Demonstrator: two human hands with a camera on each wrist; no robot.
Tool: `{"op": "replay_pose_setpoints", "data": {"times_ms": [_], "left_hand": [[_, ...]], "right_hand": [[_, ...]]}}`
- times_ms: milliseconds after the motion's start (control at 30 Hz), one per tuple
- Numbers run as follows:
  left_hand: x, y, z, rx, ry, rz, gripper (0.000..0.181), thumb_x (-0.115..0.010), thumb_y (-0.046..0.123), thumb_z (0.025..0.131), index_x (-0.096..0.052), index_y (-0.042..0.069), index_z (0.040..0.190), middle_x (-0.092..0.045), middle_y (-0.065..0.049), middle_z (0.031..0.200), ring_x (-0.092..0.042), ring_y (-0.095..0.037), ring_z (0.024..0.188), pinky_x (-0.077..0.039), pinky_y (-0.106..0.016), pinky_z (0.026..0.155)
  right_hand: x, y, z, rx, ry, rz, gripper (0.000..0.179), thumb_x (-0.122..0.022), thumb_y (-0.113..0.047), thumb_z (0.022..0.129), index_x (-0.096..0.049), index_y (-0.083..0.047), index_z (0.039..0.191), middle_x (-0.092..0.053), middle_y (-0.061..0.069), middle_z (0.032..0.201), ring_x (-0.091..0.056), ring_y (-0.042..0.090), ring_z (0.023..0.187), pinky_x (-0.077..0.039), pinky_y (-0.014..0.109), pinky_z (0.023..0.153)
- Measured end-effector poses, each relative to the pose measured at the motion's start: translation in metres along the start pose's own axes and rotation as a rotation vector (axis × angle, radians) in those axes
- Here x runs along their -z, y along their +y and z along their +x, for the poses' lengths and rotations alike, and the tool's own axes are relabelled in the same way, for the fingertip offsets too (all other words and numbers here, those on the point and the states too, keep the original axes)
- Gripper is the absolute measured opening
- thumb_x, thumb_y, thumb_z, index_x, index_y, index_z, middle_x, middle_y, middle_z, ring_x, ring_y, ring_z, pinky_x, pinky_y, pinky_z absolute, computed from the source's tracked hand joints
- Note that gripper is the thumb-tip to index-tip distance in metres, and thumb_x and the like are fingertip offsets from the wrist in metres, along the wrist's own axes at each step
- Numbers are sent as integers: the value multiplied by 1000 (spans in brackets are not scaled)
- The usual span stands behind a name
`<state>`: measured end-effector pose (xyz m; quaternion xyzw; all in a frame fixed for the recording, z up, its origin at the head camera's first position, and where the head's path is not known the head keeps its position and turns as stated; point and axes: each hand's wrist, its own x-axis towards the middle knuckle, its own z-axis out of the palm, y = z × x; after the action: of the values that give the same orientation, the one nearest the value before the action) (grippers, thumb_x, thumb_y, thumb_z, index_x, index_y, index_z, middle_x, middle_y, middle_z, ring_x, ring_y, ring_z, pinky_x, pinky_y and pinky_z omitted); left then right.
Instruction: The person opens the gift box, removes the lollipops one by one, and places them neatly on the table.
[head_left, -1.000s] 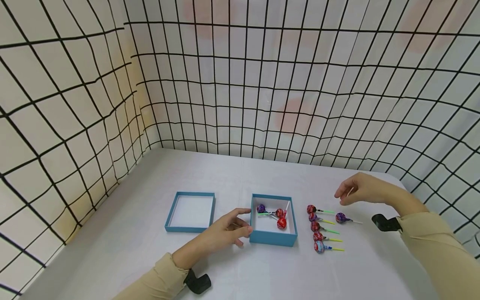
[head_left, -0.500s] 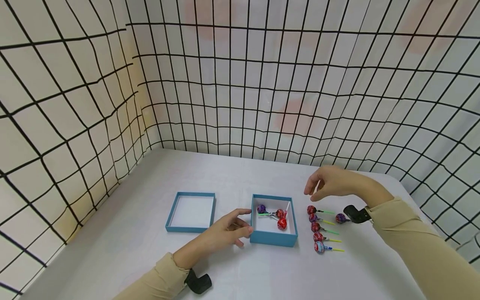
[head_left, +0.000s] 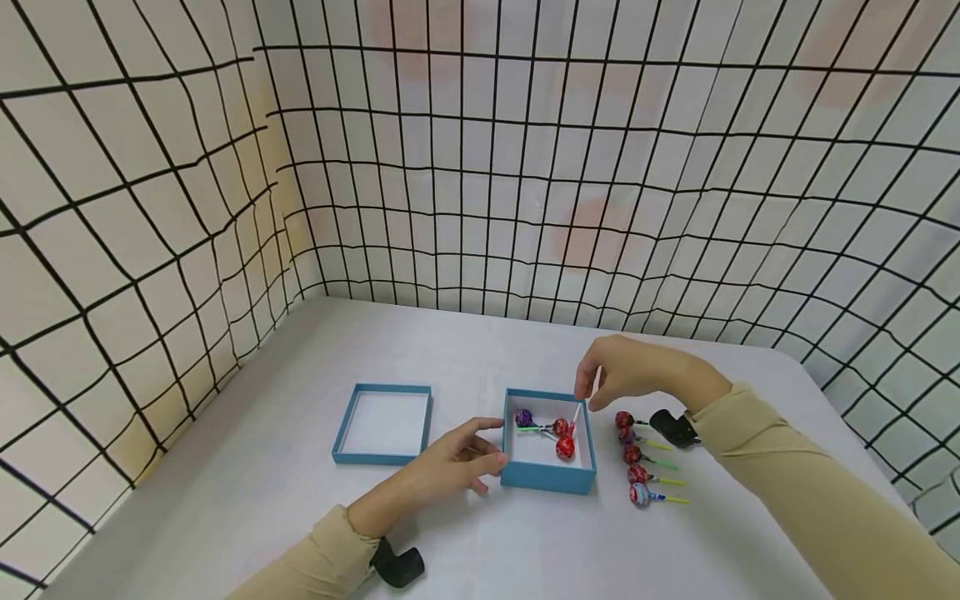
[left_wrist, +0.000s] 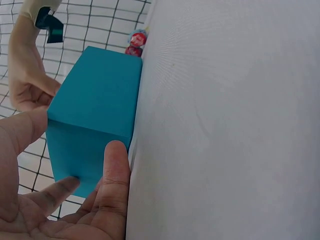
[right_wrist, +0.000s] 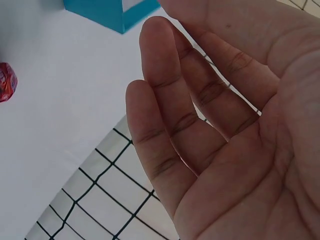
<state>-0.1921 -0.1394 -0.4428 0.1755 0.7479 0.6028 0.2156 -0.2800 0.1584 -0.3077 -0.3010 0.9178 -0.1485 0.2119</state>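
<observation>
In the head view, a glossy red-wrapped ball lollipop with a white stick (head_left: pixel 565 448) lies in an open, square blue cardboard box (head_left: pixel 547 478), its stick leaning toward the far right corner. The right hand (head_left: pixel 637 367) hangs at that corner, fingers loosely bent, nothing seen between them. A light pinch high on the stick, then a straight lift, would probably spare the dark red-wrapped lollipop (head_left: pixel 561 427) just behind. The left hand (head_left: pixel 452 462), fingers spread, touches the box's left side; gentle pressure should steady it.

The left wrist view shows fingertips (left_wrist: pixel 71 184) against the outer wall, but none of the contents.

The right wrist view bares the palm, seemingly holding nothing, yet hides the forefinger and thumb tips.
</observation>
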Motion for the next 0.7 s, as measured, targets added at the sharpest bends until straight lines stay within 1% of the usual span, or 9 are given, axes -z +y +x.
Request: {"op": "replay_pose_setpoints", "data": {"times_ms": [133,300,567,700], "left_hand": [[0,1,0,1,2,-1,62,-67,31,108,-43,12,162,-68,-12,126,-72,-21,109,-65,-34,85],[0,0,0,-2,-1,-1,61,-67,30,109,-43,12,162,-68,-13,126,-72,-22,109,-65,-34,85],[0,1,0,9,0,-1,61,-66,31,109,-43,12,162,-68,-12,126,-71,-21,109,-65,-33,86],[0,2,0,1,-3,5,60,-65,29,109,-42,11,162,-69,-13,126,-72,-20,109,-65,-33,85]], "right_hand": [[-4,-5,6,7,-18,-20,8,-84,-5,89,-83,-12,93,-80,3,100,-67,12,87,-58,26,72],[-9,-10,12,2,-34,-31,12,-86,-2,87,-82,-13,89,-80,3,98,-66,12,89,-58,27,73],[-20,-17,22,-38,-52,-88,11,-88,-4,85,-83,-13,88,-78,-6,93,-65,12,92,-60,32,82],[-23,-19,25,-58,-62,-106,13,-88,-3,85,-83,-14,87,-77,-6,93,-65,12,93,-61,33,84]]}}
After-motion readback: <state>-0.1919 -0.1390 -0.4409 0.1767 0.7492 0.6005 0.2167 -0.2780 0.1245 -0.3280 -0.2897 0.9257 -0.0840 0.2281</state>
